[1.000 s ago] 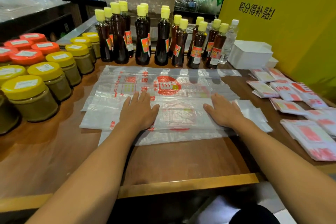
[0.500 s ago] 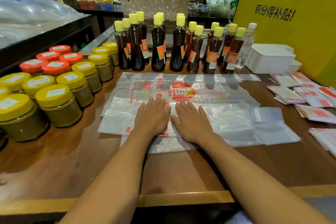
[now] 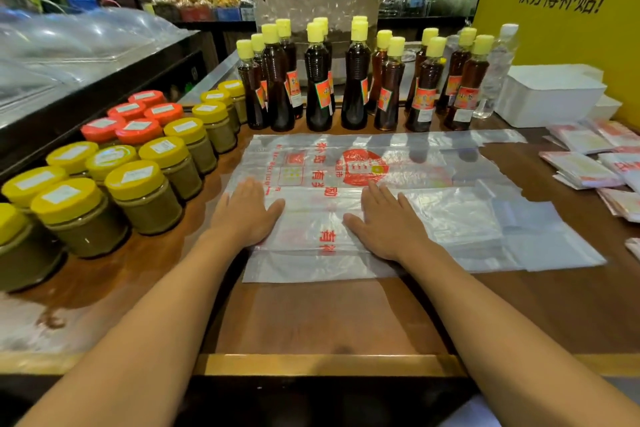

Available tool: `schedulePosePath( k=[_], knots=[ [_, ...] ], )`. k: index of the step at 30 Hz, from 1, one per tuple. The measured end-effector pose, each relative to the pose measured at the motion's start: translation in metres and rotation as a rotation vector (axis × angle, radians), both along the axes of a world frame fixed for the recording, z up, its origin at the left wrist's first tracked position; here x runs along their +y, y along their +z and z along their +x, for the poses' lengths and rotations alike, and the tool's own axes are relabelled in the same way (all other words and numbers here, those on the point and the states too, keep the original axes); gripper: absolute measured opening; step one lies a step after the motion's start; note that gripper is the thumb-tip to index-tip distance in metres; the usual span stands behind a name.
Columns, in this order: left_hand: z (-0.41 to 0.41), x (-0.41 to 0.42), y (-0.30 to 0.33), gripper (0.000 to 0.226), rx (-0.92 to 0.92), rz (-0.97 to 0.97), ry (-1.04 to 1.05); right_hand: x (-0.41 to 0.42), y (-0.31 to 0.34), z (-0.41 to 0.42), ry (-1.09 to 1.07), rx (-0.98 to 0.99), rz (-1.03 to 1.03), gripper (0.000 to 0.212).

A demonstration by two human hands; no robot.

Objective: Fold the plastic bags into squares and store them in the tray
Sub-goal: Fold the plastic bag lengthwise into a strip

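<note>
While both hands, left hand [image 3: 244, 215] and right hand [image 3: 388, 224], press flat with fingers straight on the half-folded plastic bag [image 3: 346, 218] on the table [image 3: 311, 319], folded squares [image 3: 581, 172] wait outside the white tray [image 3: 550, 99]; storing remains.

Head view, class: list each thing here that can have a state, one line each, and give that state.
plastic bag: spread flat on the counter, partly folded lengthwise
left hand: flat, pressing the bag
right hand: flat, pressing the bag
folded bags: lying in squares at right
white tray: upright, contents not visible
sauce bottles: upright, capped
jars: upright, lidded
</note>
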State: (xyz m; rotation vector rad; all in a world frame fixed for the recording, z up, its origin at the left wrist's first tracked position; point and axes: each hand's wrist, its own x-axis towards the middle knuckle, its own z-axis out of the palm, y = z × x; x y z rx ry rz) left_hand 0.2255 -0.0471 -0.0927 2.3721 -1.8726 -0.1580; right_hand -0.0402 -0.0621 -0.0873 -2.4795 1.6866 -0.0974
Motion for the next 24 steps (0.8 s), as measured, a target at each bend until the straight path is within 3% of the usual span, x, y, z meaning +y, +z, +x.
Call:
schedulePosePath(
  k=[7,11,14,17,21,24],
  knots=[
    [-0.023,0.001,0.020,0.072,-0.135,0.115,0.050,0.003,-0.001,0.000,0.003,-0.007,-0.022,0.078],
    [-0.091,0.003,0.032,0.076,0.015,0.025,-0.116,0.005,0.001,-0.001,0.002,-0.075,-0.034,0.073],
    [-0.127,0.010,0.018,0.068,0.138,-0.062,-0.205,0.007,0.001,-0.005,-0.044,-0.369,-0.069,0.053],
    [-0.124,0.007,0.006,0.058,0.080,-0.073,-0.265,0.005,0.007,-0.012,-0.086,-0.615,-0.092,0.039],
    [-0.113,0.006,0.001,0.060,0.062,-0.075,-0.278,-0.005,0.018,-0.029,-0.132,-0.423,-0.119,0.039],
    [-0.114,0.007,0.002,0.066,0.141,-0.098,-0.263,-0.012,0.026,-0.036,-0.172,-0.300,-0.030,0.050]
  ],
)
